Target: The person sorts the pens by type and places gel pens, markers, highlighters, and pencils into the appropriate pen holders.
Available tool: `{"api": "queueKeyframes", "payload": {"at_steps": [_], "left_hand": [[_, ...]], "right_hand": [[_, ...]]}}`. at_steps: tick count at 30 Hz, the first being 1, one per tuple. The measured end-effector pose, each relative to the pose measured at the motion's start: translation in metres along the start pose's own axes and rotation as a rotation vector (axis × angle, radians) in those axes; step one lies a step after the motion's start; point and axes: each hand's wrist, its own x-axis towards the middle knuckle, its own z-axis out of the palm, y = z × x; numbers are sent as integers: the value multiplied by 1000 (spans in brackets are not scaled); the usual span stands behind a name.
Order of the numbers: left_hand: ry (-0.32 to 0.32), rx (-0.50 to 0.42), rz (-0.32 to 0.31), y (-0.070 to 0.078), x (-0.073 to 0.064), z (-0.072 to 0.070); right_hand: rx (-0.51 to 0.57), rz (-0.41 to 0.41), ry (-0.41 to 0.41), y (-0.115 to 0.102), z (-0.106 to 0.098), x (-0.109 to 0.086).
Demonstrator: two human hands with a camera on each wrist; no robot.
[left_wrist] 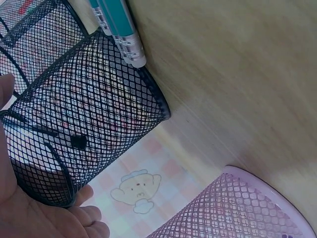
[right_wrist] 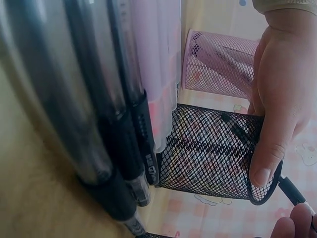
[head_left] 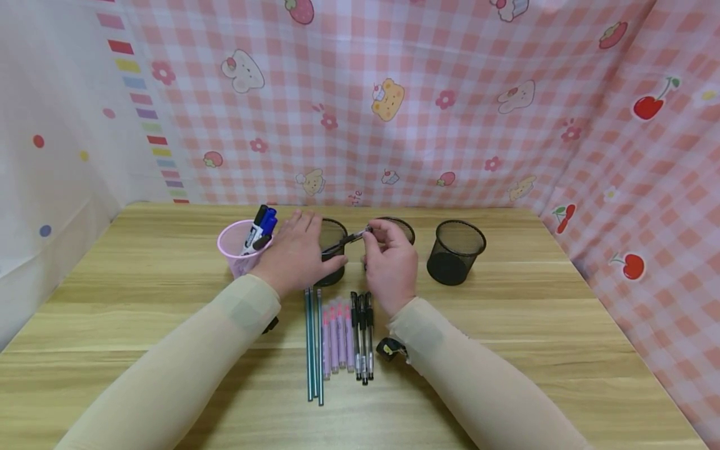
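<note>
One pen [head_left: 353, 237] is pinched in my right hand [head_left: 392, 262], slanting left to the mesh cup [right_wrist: 208, 153], whose rim my left hand [head_left: 294, 253] touches, fingers straight. Just this side of both hands, pencils [head_left: 310, 356] lie on the tabletop [head_left: 169, 262]; left of them stands a pink cup [head_left: 240, 264].

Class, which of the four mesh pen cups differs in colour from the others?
The pink mesh pen cup, leftmost in the head view, with markers in it; the other three are black mesh cups.
</note>
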Motion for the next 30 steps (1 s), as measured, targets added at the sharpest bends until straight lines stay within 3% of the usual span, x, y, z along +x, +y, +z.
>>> {"api": "queueKeyframes", "payload": {"at_steps": [12, 30], "left_hand": [[-8, -15, -12, -1, 0, 1], [-6, -18, -2, -2, 1, 3]], "right_hand": [[-19, 63, -1, -10, 12, 3], [-113, 70, -134, -2, 20, -2]]}}
